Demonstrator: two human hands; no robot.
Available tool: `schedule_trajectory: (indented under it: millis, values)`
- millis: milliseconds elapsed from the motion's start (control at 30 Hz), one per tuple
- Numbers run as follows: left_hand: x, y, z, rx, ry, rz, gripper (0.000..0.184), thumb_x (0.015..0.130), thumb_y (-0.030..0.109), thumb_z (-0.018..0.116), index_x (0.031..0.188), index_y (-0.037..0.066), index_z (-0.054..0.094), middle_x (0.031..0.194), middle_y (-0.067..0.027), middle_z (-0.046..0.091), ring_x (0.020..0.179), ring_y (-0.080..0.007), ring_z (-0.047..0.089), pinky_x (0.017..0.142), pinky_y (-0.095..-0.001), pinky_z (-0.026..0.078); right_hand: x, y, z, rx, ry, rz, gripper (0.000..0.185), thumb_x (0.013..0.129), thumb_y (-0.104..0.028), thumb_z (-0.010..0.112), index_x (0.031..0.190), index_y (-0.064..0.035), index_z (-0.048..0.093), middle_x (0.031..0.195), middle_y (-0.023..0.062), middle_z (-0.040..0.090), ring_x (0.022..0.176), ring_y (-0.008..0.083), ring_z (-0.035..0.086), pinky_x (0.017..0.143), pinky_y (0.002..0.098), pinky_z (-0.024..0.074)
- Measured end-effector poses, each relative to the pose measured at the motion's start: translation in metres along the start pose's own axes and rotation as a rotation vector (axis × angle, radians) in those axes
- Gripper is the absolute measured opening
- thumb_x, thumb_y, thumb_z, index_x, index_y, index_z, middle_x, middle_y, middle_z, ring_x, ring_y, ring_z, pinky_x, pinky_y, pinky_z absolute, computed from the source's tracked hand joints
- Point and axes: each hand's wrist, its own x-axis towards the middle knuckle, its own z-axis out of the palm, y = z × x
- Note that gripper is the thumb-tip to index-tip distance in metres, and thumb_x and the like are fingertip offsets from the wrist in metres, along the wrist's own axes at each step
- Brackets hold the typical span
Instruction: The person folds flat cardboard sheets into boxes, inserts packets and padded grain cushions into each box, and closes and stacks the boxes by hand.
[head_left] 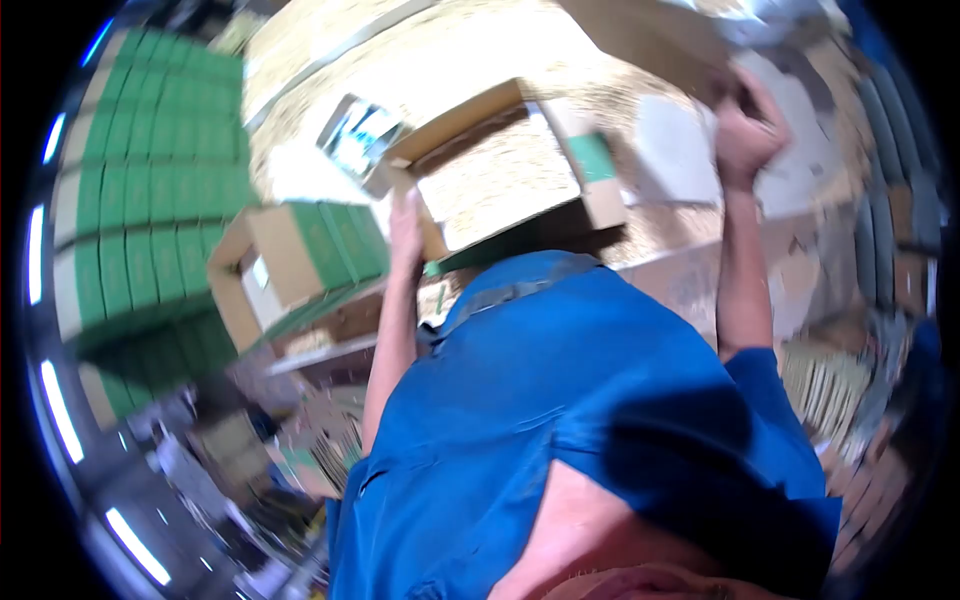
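An open cardboard box [600, 203] with a green band on its side stands tilted in front of my body, and I can see through its frame to the pale board surface. My left hand [405, 232] grips its left wall, the thumb lying along the edge. Up at the right, my right hand [750, 132] is closed around the edge of a brown cardboard piece [650, 45], which runs out of the top of the view. Left of my left hand lies another green and brown carton [275, 240] with its end open.
Green cartons [150, 190] rise in a tall stack at the left. A small box with a blue and white print [362, 135] lies on the board work surface [440, 50]. White sheets [675, 145] rest at the right. Flat cardboard pieces [825, 390] are stacked at lower right.
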Motion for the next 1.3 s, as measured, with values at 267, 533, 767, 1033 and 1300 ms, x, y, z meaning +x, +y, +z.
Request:
schedule_trajectory:
  millis: [267,533,767,1033,1300]
  values:
    - [0.004,-0.008,-0.012,-0.475,-0.066,-0.04,0.057,0.103,0.041,0.044,0.147,0.006,0.038,0.138,-0.0163,0.05,0.122,-0.021,0.051,0.082,-0.0307,0.048,-0.094,-0.03,0.084,0.156,-0.517,0.614,0.035,0.079,-0.005,0.077,0.11,0.0073,0.067,0.089,0.0061,0.07,0.076,0.008,0.062,0.07,0.0206,0.0507]
    - [0.097,-0.023,-0.04,-0.252,0.227,0.035,0.046,0.093,0.016,0.057,0.136,0.0,0.052,0.123,-0.016,0.063,0.103,-0.0212,0.063,0.086,-0.032,0.051,-0.125,-0.039,0.121,-0.203,-0.776,0.316,0.049,0.078,0.001,0.071,0.126,-0.0021,0.06,0.136,0.0219,0.05,0.122,0.0285,0.054,0.104,0.0375,0.0458]
    - [0.217,-0.022,-0.055,0.388,0.565,0.103,0.043,0.082,0.009,0.058,0.125,0.001,0.061,0.126,-0.0213,0.06,0.119,-0.0345,0.056,0.103,-0.042,0.043,-0.14,-0.066,0.123,-0.564,-1.061,-0.23,0.029,0.074,-0.007,0.076,0.101,-0.0023,0.068,0.142,0.017,0.045,0.135,0.0396,0.037,0.109,0.0485,0.0368]
    - [0.284,-0.016,-0.068,0.69,0.279,0.205,0.032,0.082,0.017,0.061,0.111,0.007,0.07,0.113,-0.0165,0.067,0.11,-0.0327,0.061,0.095,-0.0433,0.049,-0.142,-0.065,0.11,-0.227,-1.137,0.129,0.018,0.078,0.0,0.069,0.097,-0.0011,0.069,0.115,0.0127,0.064,0.108,0.03,0.061,0.092,0.0377,0.0506]
    - [0.307,-0.038,-0.057,1.207,0.081,0.318,0.019,0.085,0.019,0.059,0.086,0.01,0.076,0.092,-0.0148,0.071,0.088,-0.0343,0.069,0.082,-0.0451,0.054,-0.135,-0.069,0.122,-0.17,-1.106,0.197,0.019,0.078,0.002,0.07,0.096,-0.0024,0.071,0.105,0.0127,0.069,0.095,0.0296,0.067,0.083,0.0353,0.0546]
